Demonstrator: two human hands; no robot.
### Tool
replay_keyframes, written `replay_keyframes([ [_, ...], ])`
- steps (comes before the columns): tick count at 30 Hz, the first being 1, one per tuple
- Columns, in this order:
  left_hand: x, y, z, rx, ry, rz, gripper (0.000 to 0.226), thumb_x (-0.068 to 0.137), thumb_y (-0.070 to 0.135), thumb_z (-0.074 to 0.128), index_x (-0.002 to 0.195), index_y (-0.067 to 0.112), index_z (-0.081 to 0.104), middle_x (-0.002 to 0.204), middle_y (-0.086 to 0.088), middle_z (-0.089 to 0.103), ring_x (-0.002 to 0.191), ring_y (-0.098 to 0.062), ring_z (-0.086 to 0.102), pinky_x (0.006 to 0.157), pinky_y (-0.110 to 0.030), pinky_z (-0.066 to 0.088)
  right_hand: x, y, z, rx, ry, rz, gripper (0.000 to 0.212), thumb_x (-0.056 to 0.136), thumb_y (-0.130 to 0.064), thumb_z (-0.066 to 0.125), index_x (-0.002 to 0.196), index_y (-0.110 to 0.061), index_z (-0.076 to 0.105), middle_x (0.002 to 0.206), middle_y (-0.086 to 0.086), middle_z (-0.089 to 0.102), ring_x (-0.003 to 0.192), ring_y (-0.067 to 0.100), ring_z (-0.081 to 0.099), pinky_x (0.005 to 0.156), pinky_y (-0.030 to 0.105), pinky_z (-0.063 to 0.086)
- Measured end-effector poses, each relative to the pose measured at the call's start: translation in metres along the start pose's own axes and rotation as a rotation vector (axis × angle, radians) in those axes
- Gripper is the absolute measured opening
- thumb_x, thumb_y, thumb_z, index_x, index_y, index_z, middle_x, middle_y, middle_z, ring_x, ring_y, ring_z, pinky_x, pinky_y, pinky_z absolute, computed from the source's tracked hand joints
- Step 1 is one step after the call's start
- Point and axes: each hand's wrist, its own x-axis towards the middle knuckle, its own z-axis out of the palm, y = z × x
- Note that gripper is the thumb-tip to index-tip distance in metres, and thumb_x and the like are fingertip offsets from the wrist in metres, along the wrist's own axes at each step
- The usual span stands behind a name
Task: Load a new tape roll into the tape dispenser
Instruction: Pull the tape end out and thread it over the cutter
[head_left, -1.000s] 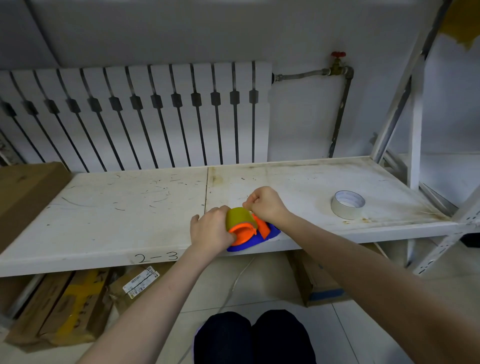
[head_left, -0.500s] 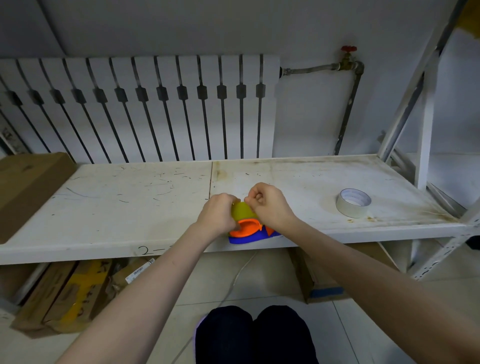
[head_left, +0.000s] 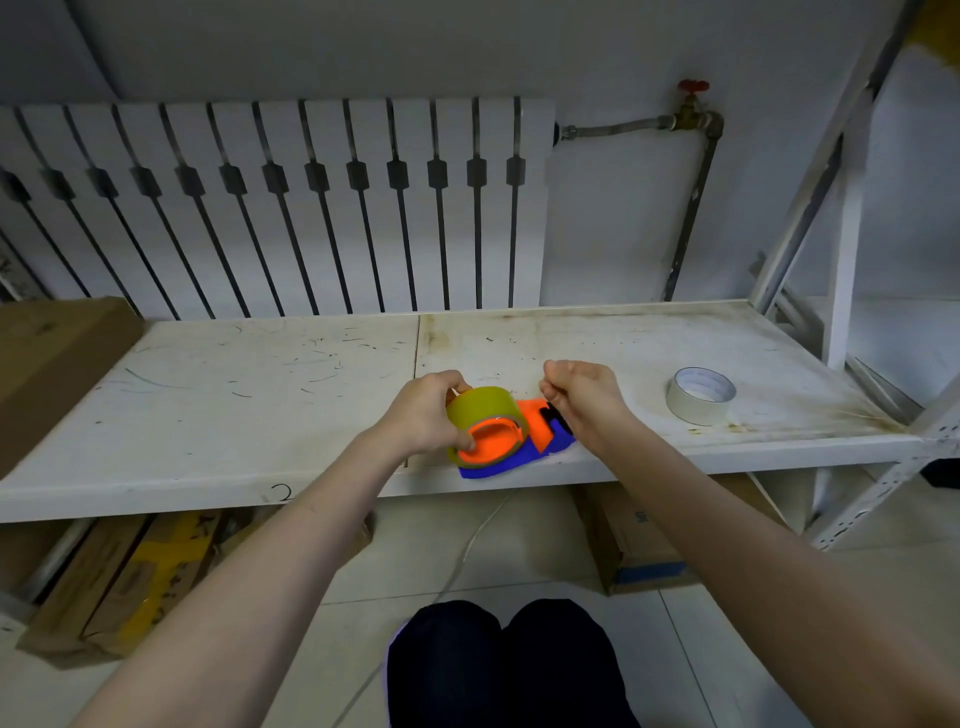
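Note:
An orange and blue tape dispenser (head_left: 524, 447) lies at the front edge of the white shelf (head_left: 260, 395). A yellowish tape roll (head_left: 480, 410) sits on the dispenser's orange hub. My left hand (head_left: 423, 413) grips that roll from its left side. My right hand (head_left: 584, 400) is just right of the roll, above the dispenser's front end, with finger and thumb pinched together. Whether a clear tape end runs between the roll and those fingers cannot be made out. A second, pale grey tape roll (head_left: 700, 395) lies flat further right on the shelf.
A white radiator (head_left: 275, 208) stands behind the shelf, with a pipe and red valve (head_left: 693, 104) to its right. A brown cardboard box (head_left: 47, 364) sits at the shelf's left end. White shelf posts (head_left: 841, 270) rise on the right. Boxes (head_left: 119, 571) lie on the floor below.
My right hand has drawn away to the right from the tape roll, pinched. My left hand stays on the roll. The camera has come closer and tilted slightly.

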Motion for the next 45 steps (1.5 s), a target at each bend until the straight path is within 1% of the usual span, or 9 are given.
replay_keyframes([
  [4,0.0,0.002,0.006,-0.006,0.025,-0.011,0.067,0.056,0.024,0.087,0.115,0.017,0.056,0.111,-0.005,0.061,0.098,-0.025,0.057,0.077,-0.035,0.052,0.015,0.01,-0.01,-0.04,0.136,0.105,0.014,0.09,-0.003,0.057,0.077,0.0,0.061,0.067,0.008,0.053,0.06,0.013,0.052,0.071,0.024,0.051],
  [9,0.001,-0.01,0.016,0.046,0.044,-0.084,0.065,0.06,0.024,0.083,0.119,0.02,0.056,0.115,-0.006,0.063,0.101,-0.026,0.059,0.076,-0.034,0.052,0.016,0.021,-0.006,-0.275,0.043,0.182,0.023,0.093,-0.011,0.052,0.07,-0.01,0.053,0.065,0.006,0.051,0.057,0.01,0.048,0.053,0.018,0.046],
  [14,0.007,-0.007,0.018,-0.011,-0.027,-0.099,0.099,0.056,0.042,0.082,0.141,0.021,0.038,0.137,-0.007,0.051,0.121,-0.027,0.052,0.094,-0.04,0.05,0.017,0.015,0.003,-0.218,-0.107,0.176,0.023,0.093,-0.024,0.051,0.073,-0.015,0.046,0.07,0.002,0.046,0.07,0.014,0.049,0.082,0.034,0.05],
  [16,0.011,0.001,0.02,-0.038,0.012,-0.084,0.108,0.052,0.06,0.077,0.145,0.025,0.035,0.143,-0.004,0.048,0.128,-0.026,0.048,0.1,-0.044,0.046,0.018,0.016,0.005,-0.28,-0.114,0.135,0.017,0.089,-0.019,0.06,0.081,-0.013,0.046,0.078,0.005,0.046,0.075,0.015,0.051,0.079,0.033,0.054],
  [21,0.021,0.021,0.018,0.157,0.077,-0.038,0.063,0.062,0.059,0.072,0.115,0.027,0.064,0.121,0.002,0.065,0.111,-0.023,0.058,0.096,-0.044,0.047,0.016,0.022,0.002,-0.428,-0.075,-0.02,0.022,0.086,-0.003,0.06,0.085,-0.016,0.043,0.086,0.009,0.049,0.075,0.019,0.058,0.059,0.022,0.053],
  [25,0.022,0.02,0.016,0.204,0.046,-0.032,0.057,0.063,0.056,0.073,0.112,0.027,0.065,0.117,0.003,0.065,0.107,-0.023,0.059,0.089,-0.041,0.05,0.013,0.024,-0.001,-0.498,-0.039,-0.135,0.021,0.088,-0.003,0.058,0.083,-0.017,0.042,0.081,0.009,0.049,0.073,0.022,0.058,0.049,0.012,0.049],
  [32,0.024,0.022,0.01,0.247,0.014,-0.027,0.054,0.063,0.049,0.076,0.111,0.027,0.065,0.116,0.005,0.064,0.108,-0.022,0.058,0.089,-0.04,0.047,0.008,0.019,0.015,-0.599,-0.023,-0.332,0.032,0.085,0.005,0.054,0.074,-0.023,0.043,0.067,-0.001,0.045,0.068,0.021,0.049,0.074,0.052,0.057],
  [42,0.021,0.028,0.013,0.204,-0.009,-0.051,0.038,0.063,0.048,0.076,0.087,0.03,0.052,0.093,0.007,0.056,0.105,-0.022,0.058,0.088,-0.039,0.039,-0.008,-0.033,0.042,-0.709,-0.159,-0.58,0.022,0.087,0.003,0.052,0.083,-0.018,0.048,0.069,-0.005,0.045,0.071,0.015,0.051,0.079,0.044,0.058],
  [45,0.019,0.028,0.013,0.175,-0.003,-0.054,0.046,0.062,0.051,0.077,0.097,0.028,0.058,0.101,0.006,0.058,0.107,-0.021,0.057,0.089,-0.039,0.041,-0.017,-0.033,0.043,-0.719,-0.166,-0.603,0.018,0.087,0.0,0.055,0.083,-0.018,0.05,0.07,-0.006,0.048,0.071,0.015,0.053,0.074,0.042,0.058],
])
